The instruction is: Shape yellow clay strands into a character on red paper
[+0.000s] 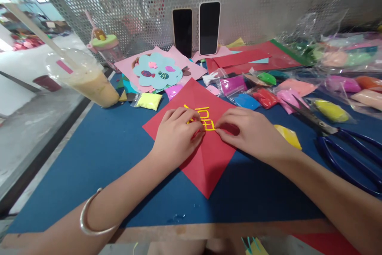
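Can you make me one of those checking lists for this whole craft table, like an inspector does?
Surface: blue table, with drops near the front edge.
Job's things: red paper, one corner toward the person, with yellow strips on it, partly hidden by the left hand.
Clutter: packets, such as a purple packet; scissors at right; drink at left; blue cutout with fish shapes.
Grippers: left hand and right hand, both at the strips; whether either pinches one, I can't tell.
Cables: nothing seen.
Surroundings: mesh panel behind; two phones upright before it.
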`<act>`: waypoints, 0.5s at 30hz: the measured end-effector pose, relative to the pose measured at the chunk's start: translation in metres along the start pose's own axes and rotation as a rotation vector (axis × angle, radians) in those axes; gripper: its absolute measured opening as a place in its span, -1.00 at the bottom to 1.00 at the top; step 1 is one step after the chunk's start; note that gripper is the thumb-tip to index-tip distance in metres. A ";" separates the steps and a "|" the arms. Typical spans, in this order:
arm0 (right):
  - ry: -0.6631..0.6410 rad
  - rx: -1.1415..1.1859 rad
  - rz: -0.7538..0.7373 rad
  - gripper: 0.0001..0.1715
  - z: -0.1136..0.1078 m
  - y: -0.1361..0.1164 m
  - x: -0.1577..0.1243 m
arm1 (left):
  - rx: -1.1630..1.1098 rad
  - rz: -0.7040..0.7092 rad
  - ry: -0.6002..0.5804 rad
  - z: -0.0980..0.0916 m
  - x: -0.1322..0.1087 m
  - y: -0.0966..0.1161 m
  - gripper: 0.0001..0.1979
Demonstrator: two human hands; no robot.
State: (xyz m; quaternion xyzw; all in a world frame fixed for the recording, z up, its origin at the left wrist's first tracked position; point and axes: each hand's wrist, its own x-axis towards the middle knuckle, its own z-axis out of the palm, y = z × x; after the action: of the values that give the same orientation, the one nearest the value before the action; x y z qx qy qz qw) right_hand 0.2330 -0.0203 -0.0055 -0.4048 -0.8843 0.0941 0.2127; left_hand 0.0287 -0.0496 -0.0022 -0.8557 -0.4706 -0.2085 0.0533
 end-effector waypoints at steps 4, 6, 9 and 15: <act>-0.005 0.014 0.012 -0.86 0.000 0.001 -0.001 | 0.057 0.040 0.038 0.000 0.000 0.002 -0.87; -0.002 0.009 0.017 -0.87 0.000 0.001 -0.001 | 0.052 0.060 0.057 0.001 0.000 0.004 -0.87; -0.003 0.006 0.025 -0.89 0.001 0.001 0.000 | 0.057 0.098 0.061 0.002 0.001 0.008 -0.86; 0.008 -0.002 0.038 -0.90 0.003 0.001 0.003 | 0.094 0.149 0.025 0.007 0.003 0.011 -0.82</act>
State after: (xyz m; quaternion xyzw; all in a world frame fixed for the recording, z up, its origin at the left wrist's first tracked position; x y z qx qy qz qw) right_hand 0.2306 -0.0179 -0.0077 -0.4220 -0.8758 0.0956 0.2138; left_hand 0.0408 -0.0512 -0.0064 -0.8822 -0.4144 -0.1924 0.1145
